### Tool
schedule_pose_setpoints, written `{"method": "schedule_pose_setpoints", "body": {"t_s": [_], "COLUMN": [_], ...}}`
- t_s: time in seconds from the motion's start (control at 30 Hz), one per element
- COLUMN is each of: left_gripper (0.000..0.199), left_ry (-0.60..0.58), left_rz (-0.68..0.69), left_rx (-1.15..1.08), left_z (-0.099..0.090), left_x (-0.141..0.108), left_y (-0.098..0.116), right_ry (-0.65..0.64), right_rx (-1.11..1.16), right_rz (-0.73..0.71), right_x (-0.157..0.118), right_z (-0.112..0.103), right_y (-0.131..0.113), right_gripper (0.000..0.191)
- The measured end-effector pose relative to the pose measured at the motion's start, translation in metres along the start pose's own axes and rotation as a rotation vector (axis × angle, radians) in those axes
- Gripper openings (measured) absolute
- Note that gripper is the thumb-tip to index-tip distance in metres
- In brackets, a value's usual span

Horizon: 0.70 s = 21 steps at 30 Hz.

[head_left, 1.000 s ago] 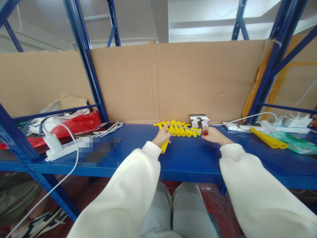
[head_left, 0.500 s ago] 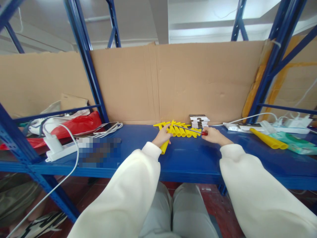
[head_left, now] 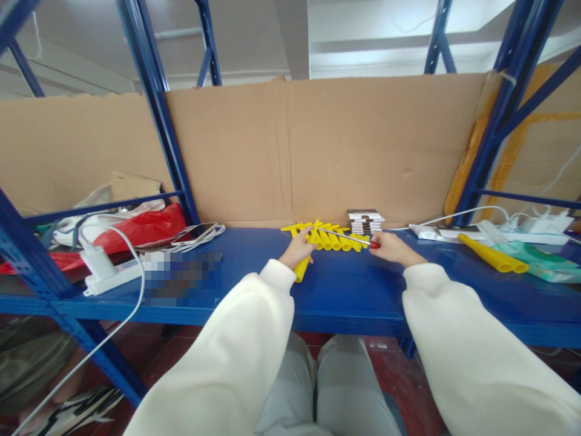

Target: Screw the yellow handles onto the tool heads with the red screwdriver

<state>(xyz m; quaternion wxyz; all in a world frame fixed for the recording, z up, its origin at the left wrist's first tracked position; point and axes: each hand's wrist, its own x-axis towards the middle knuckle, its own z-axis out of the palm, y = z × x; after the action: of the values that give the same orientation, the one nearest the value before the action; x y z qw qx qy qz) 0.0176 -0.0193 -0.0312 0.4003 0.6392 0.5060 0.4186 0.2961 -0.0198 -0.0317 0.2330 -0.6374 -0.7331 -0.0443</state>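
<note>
My left hand [head_left: 297, 248] is closed around a yellow tapered tube [head_left: 301, 270], whose wide end sticks out below the fingers toward me. In my right hand [head_left: 391, 247] is a screwdriver [head_left: 374, 244], gripped by its red handle. Its thin metal shaft runs left to the upper part of the held tube; whether the tip touches it I cannot tell. Behind and between the hands, several more yellow tapered tubes [head_left: 333, 242] lie side by side in a row. A stack of black-and-white packs [head_left: 364, 221] stands just beyond them.
All this rests on a blue metal shelf [head_left: 254, 272] backed by a cardboard sheet [head_left: 363, 151]. At right lie two yellow tubes [head_left: 497, 259] beside a green packet [head_left: 544, 263]. Left are a red bag [head_left: 145, 229], a white power strip [head_left: 113, 278] and a hanging cable [head_left: 141, 284].
</note>
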Motion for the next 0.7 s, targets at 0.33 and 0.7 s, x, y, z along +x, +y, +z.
{"method": "schedule_pose_setpoints", "body": {"t_s": [0.33,0.7], "left_gripper": [0.085,0.085], "left_ry": [-0.021,0.015], "left_rz": [0.023,0.038], "left_rx": [0.005,0.015], "left_z": [-0.0002,-0.0005], "left_x": [0.0019,0.0002], "left_y": [-0.0017,0.0007], "right_ry": [-0.03,0.005], "right_rx": [-0.064,-0.018], "right_rz": [-0.003,-0.021], "right_x": [-0.0016,0.0007], "right_z": [-0.0024,0.0011], "right_y": [-0.0039,0.0037], "right_gripper": [0.011,0.018]}}
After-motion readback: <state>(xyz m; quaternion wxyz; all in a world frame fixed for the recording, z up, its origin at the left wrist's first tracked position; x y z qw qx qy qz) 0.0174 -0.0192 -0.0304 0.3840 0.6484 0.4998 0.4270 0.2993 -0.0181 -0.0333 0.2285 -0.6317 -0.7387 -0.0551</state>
